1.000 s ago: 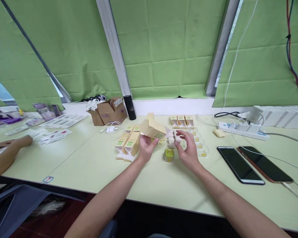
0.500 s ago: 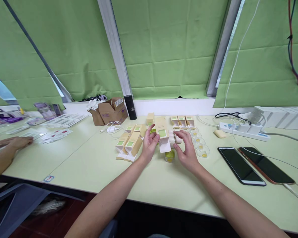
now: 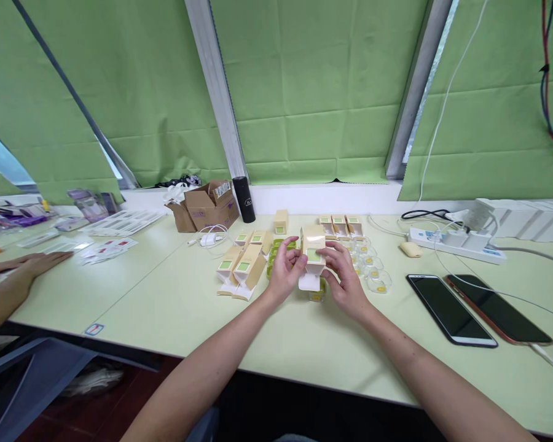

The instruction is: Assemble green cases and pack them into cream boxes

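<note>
A small tan carton (image 3: 313, 237) with a green window is held above the table, its white end flap hanging down toward me. My left hand (image 3: 284, 273) grips its left side. My right hand (image 3: 346, 281) has its fingers against the right side, near the window. Below the carton a jar with a yellow-green lid (image 3: 317, 292) is partly hidden. Green-lidded jars (image 3: 276, 247) show behind my left hand. Clear lids or cups (image 3: 378, 282) with yellow centres lie in rows to the right of my right hand.
Several open tan cartons (image 3: 250, 267) lie left of my hands; three more (image 3: 340, 226) stand at the back. Two phones (image 3: 449, 309) and a power strip (image 3: 456, 244) are to the right. A brown box (image 3: 211, 207) and black bottle (image 3: 244, 200) stand behind. Another person's hands (image 3: 39, 264) rest at far left.
The carton has moved slightly right and tilted, its flap now nearer the jar. My right hand has closed in from beside it to touch its right side.
</note>
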